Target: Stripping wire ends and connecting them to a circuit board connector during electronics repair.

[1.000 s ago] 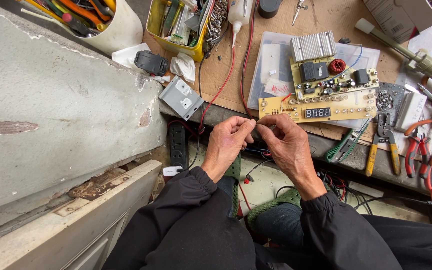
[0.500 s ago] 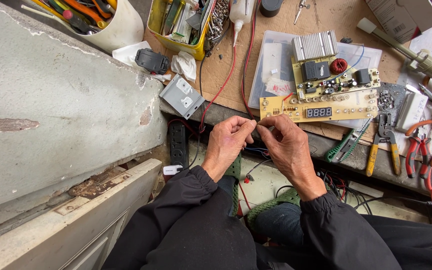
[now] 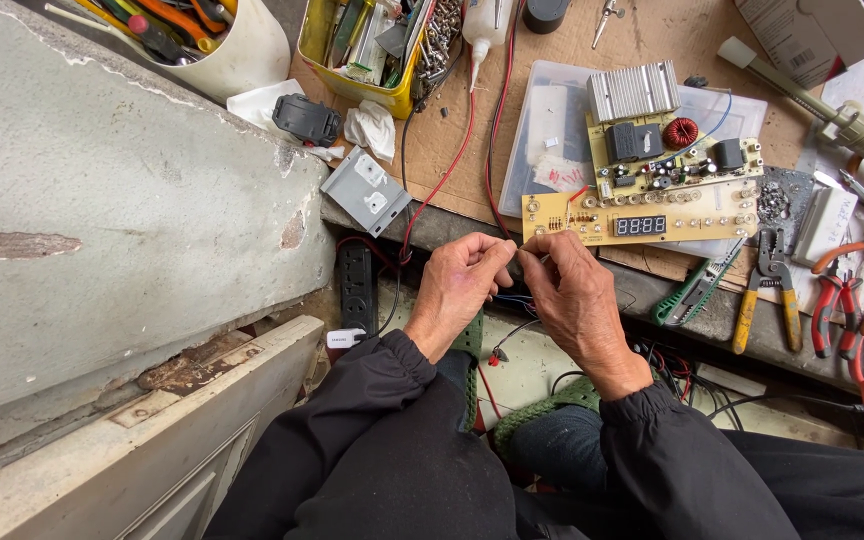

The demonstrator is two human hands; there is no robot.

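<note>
Just below the circuit board (image 3: 642, 212), the left hand (image 3: 460, 290) and right hand (image 3: 572, 295) meet fingertip to fingertip, both pinching a thin wire (image 3: 520, 250) between them.

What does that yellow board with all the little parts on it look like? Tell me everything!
The yellow circuit board lies flat on clear plastic sheets on the workbench, just beyond the hands. It carries a ribbed silver heat sink, a red wire coil, black blocks, small round parts and a dark number display along its near strip. Thin wires run off its edges. Neither hand rests on it.
</note>
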